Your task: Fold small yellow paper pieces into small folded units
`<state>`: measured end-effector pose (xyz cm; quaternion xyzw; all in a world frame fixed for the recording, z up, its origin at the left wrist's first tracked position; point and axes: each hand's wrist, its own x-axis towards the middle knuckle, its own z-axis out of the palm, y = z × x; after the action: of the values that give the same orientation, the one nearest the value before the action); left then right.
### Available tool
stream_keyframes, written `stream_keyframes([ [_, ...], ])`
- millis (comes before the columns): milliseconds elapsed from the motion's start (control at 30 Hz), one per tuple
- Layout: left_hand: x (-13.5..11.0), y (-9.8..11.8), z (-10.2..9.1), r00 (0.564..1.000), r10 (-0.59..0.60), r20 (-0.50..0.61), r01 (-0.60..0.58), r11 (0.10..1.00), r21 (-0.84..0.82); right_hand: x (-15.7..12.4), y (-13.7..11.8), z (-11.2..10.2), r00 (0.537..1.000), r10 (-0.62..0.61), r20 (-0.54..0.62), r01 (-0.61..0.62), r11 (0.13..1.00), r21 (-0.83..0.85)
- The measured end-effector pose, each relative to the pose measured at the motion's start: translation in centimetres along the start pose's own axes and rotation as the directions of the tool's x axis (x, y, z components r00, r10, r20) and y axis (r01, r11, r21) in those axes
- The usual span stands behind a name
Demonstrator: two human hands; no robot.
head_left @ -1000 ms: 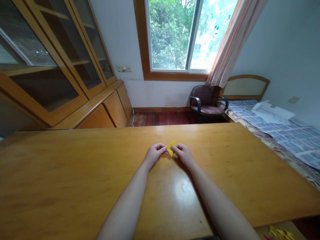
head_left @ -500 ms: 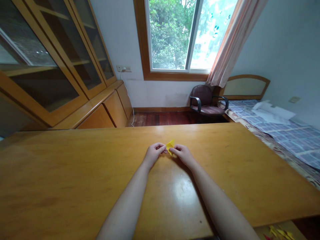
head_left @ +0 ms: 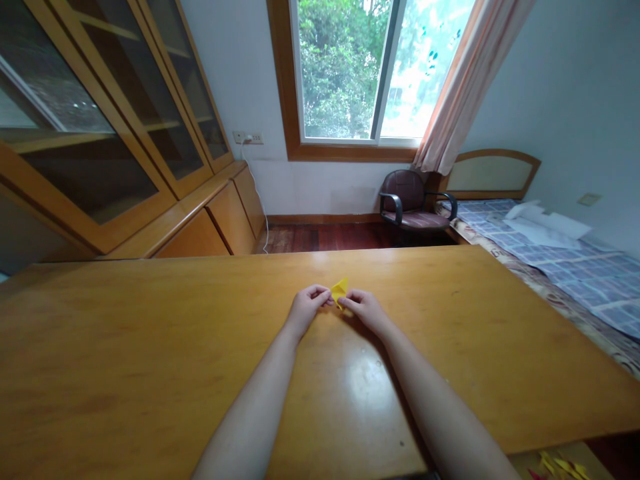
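Note:
A small folded piece of yellow paper is pinched between both my hands just above the wooden table. My left hand has its fingers curled and pinches the paper's left side. My right hand is closed on the paper's right side, fingertips nearly touching those of the left. Only a pointed yellow tip shows above the fingers; the remainder is hidden behind them.
A wooden cabinet with glass doors runs along the left wall. Beyond the table stand a dark armchair and a bed with a patterned cover at right. More yellow paper bits lie below the table's near right corner.
The yellow paper's tip has shifted slightly left and up between my fingers, and my right hand has edged a little closer to the left. My arms have stayed in place.

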<state>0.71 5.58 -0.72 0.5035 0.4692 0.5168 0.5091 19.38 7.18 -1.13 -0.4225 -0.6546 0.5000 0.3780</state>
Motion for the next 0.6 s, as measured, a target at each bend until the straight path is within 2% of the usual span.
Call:
stream_keyframes([
  [333,0.06,-0.19,-0.30,0.994,0.039,-0.098,-0.038,0.999,0.007,-0.17,-0.34,-0.04,0.999,-0.001,0.036,0.000,1.000,0.015],
  [600,0.48,-0.99,-0.77,0.984,0.045,-0.171,-0.057,0.996,-0.070,-0.19,-0.18,-0.08,0.999,-0.010,0.036,0.012,0.999,-0.030],
])
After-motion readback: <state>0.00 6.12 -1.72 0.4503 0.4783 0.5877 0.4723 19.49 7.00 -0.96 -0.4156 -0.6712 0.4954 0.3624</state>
